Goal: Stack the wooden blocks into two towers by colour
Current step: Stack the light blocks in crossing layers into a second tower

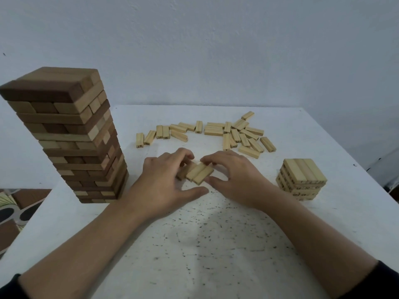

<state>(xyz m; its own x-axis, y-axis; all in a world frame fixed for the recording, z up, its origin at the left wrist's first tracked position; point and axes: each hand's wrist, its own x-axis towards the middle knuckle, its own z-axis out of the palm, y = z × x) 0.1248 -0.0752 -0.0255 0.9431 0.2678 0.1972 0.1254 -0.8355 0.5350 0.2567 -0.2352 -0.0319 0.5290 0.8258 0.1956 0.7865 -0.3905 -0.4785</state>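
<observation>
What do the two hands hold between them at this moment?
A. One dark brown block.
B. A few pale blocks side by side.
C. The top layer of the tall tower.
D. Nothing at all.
B: the left hand and the right hand both pinch a row of pale blocks, set side by side, between the tall tower and the short pale tower.

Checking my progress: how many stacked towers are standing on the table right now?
2: a tall mixed-brown tower on the left and a short pale stack on the right. None seems hidden.
</observation>
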